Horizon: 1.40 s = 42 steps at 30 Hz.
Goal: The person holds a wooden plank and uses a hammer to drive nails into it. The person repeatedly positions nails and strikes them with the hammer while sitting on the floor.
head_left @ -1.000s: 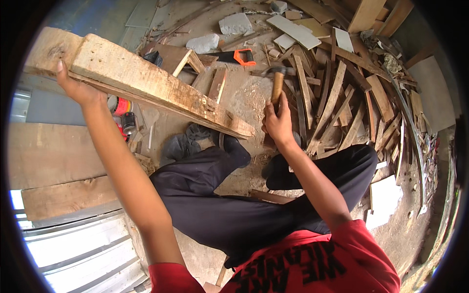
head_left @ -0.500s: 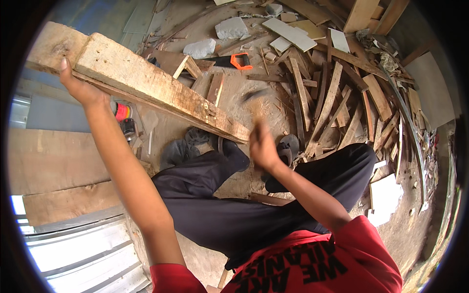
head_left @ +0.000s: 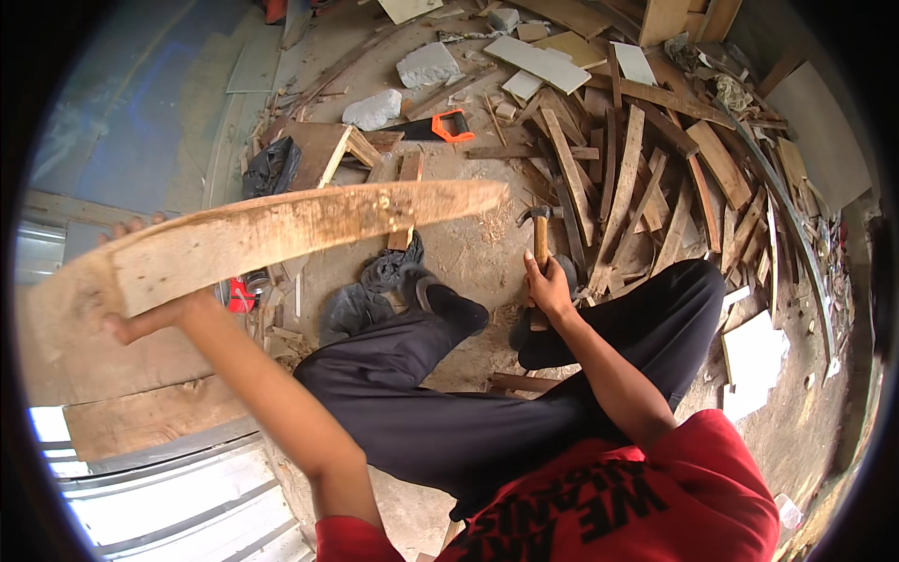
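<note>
My left hand [head_left: 140, 318] is closed around a long, rough wooden plank [head_left: 309, 223] near its broad end, with the thumb on the near side and fingertips showing over the far edge. The plank is raised off the floor and runs from the far left toward the middle, its narrow end pointing right. In my right hand [head_left: 551, 284] is a hammer [head_left: 540, 232], gripped by its wooden handle. The dark head is up and away from me, apart from the plank's tip. My right hand hangs between my knees.
A handsaw with an orange handle [head_left: 453, 126] lies beyond the plank. Scrap wood strips [head_left: 627, 178] are heaped at the right. Pale rubble chunks [head_left: 427, 66] and a white board [head_left: 547, 63] lie at the back. A black plastic bag [head_left: 272, 167] sits at left.
The plank has swung, its right end moving up and away from me while its left end dropped nearer. My right hand has shifted right with the hammer, whose motion blur is gone.
</note>
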{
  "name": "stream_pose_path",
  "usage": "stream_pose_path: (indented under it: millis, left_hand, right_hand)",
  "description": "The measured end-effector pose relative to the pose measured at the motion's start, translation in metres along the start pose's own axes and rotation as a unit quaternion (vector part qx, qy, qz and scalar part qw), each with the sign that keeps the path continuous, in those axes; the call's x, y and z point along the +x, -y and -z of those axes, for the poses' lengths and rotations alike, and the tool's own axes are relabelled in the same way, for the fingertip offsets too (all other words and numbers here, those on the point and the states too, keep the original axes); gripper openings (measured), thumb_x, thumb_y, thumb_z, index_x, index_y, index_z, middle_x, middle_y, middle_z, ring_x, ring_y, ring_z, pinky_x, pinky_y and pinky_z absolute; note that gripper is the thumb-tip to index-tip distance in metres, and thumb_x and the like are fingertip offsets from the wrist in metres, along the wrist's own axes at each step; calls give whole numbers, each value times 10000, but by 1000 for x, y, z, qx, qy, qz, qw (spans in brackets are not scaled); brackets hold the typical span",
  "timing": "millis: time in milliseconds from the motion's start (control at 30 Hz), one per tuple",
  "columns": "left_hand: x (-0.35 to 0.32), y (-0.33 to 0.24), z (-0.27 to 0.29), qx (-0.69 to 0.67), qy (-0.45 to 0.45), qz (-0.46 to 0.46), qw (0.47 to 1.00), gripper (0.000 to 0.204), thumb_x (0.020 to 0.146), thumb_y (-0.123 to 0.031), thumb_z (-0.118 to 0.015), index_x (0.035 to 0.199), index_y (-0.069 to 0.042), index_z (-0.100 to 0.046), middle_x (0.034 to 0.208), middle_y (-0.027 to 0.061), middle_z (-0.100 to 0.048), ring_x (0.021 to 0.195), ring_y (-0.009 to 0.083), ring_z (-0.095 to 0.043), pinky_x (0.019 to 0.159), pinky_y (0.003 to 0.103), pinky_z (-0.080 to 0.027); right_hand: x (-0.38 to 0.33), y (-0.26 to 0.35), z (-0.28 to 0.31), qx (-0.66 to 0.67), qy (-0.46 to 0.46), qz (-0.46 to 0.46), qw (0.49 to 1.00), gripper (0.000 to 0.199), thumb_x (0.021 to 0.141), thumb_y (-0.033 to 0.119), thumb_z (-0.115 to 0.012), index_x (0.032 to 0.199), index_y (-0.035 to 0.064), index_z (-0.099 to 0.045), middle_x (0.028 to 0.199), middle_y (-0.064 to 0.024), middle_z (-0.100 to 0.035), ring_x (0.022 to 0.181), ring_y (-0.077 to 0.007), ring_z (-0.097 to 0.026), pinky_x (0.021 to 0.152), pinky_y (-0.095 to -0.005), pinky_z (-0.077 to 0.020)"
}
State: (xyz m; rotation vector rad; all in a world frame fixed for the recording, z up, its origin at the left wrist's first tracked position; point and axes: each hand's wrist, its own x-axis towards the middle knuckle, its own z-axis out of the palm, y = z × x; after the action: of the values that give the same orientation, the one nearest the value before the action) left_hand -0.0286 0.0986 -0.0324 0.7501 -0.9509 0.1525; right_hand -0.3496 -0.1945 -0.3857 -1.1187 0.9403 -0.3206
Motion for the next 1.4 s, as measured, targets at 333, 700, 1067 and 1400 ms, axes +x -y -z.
stream_pose_path:
  millis: [333,700,1067,1400]
  left_hand:
    - [-198,115,130,128,-433,125,883,1006,892,-852,-131,1512,-114,-421,1468,177,-521,1350,417,-507,1145,622,-379]
    - [-301,148,195,104,-608,269,740,893,976,-776,-142,1533,-137,-422,1594,154,-375,1471,363,-366,1172,582,-356]
    - [-375,156,221,120,-685,379,610,738,1057,-624,-274,1510,-66,-443,1517,209,-441,1400,376,-446,1149,522,-397]
    - [-299,264,89,542,195,410,707,901,792,-650,-769,1421,-53,-523,1507,209,-476,1390,349,-479,1137,561,-373]
  right_hand:
    - [13,18,-37,-52,-26,91,994,321,1070,276,-539,1223,1,-478,706,-66,-556,524,-156,-580,465,-339,-482]
    - [60,-4,-77,-320,-3,166,933,388,1019,223,-588,1324,-9,-521,991,-338,-676,987,-527,-645,792,-543,-522]
    - [79,-40,-87,-350,-39,152,923,351,1028,227,-561,1293,8,-490,974,-336,-677,938,-547,-637,753,-571,-507]
    - [64,-20,-86,-342,-15,213,915,259,1003,205,-602,1086,-22,-509,747,-248,-619,719,-477,-636,650,-473,-498]
